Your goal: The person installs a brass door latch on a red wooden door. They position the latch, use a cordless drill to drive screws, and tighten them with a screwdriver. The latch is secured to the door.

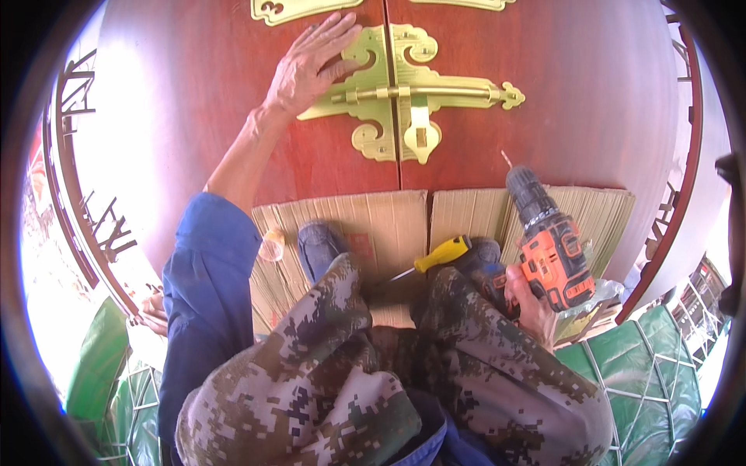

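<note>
left hand fingers flat on one brass latch | right hand grasping one drill | one screwdriver

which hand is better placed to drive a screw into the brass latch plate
Right, probably. The right hand already grips the orange drill, its bit aimed toward the brass latch plate. The left hand lies flat on that plate, steadying it.

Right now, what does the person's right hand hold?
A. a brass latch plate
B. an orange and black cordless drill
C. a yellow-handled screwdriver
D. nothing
B: the right hand grips the handle of the orange and black cordless drill, while the yellow-handled screwdriver lies loose on the cardboard.
</note>
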### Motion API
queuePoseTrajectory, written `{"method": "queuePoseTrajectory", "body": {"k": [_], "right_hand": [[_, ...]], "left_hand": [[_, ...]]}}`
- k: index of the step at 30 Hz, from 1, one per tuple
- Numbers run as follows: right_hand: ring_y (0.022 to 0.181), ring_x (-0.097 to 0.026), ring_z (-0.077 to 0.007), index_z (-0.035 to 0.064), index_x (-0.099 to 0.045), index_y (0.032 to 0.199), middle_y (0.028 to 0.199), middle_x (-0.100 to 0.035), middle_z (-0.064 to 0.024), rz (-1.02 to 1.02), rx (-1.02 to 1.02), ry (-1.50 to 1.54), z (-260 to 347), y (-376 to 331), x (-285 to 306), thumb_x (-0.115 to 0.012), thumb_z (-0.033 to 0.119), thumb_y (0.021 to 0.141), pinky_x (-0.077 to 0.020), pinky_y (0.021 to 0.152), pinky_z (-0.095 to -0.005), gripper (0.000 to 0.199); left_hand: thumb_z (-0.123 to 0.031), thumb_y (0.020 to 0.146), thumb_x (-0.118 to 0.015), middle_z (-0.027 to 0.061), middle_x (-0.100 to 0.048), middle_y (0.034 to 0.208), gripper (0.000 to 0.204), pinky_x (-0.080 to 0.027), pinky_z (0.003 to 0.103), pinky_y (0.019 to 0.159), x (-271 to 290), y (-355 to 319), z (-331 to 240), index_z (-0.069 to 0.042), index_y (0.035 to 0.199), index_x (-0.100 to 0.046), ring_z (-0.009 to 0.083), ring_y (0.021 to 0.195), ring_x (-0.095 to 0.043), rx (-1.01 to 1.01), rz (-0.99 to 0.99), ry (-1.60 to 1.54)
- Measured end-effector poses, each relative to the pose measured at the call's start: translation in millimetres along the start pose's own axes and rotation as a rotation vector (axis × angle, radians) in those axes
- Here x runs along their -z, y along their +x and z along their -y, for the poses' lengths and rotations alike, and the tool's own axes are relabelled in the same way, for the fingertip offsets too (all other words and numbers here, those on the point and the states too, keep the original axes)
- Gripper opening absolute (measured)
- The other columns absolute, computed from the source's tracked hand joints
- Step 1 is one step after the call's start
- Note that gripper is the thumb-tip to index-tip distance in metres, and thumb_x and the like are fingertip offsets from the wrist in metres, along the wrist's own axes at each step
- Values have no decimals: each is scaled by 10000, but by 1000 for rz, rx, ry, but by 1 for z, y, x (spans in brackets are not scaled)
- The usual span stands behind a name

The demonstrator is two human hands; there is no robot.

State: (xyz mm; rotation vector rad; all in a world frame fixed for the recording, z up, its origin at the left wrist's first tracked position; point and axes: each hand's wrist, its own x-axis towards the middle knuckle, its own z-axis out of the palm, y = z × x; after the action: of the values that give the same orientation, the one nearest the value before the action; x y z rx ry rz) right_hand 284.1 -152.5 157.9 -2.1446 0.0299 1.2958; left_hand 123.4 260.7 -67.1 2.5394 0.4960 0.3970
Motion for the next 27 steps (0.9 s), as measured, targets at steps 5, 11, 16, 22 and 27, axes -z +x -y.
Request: {"method": "queuePoseTrajectory", "body": {"k": [5, 11, 16, 22, 27], "right_hand": [[648, -508, -90, 8, -625, 1331, 747, -578, 10, 11, -18, -28, 10, 1, -4, -694, 173, 1008, -410, 603, -284, 370], [646, -516, -102, 18, -649, 985, 717, -569, 4, -51, 63, 76, -7, 2, -10, -687, 194, 1019, -416, 604, -293, 183], [648, -515, -103, 24, -641, 934, 711, -573, 2, -37, 20, -28, -5, 3, -6, -670, 207, 1032, -416, 604, -296, 210], [636, -516, -103, 26, -648, 978, 714, -583, 2, -18, 53, -36, -14, 6, -1, -676, 220, 1028, -417, 600, -296, 203], [635, -519, -89, 5, -631, 1223, 723, -581, 6, 5, 71, 36, -4, 3, -7, -674, 209, 1027, -426, 602, -280, 286]], "left_hand": [[-320, 926, -758, 37, -518, 1594, 604, -372, 446, 1238, 0, 2, -7, -184, 1492, -595, 269, 1506, -435, 23, 10, 13], [-330, 917, -755, 4, -505, 1605, 615, -353, 439, 1255, 2, 1, -10, -212, 1499, -590, 234, 1526, -404, 54, 23, 18], [-305, 922, -754, 26, -502, 1607, 608, -370, 442, 1238, 2, 2, -11, -198, 1498, -591, 257, 1516, -421, 48, 27, 17], [-306, 917, -755, 36, -516, 1596, 603, -395, 440, 1218, 1, 2, -9, -177, 1485, -602, 264, 1501, -442, 21, 3, 30], [-330, 939, -725, 40, -510, 1601, 591, -370, 452, 1230, -1, 3, -10, -158, 1490, -593, 282, 1508, -426, 17, 3, 15]]}}
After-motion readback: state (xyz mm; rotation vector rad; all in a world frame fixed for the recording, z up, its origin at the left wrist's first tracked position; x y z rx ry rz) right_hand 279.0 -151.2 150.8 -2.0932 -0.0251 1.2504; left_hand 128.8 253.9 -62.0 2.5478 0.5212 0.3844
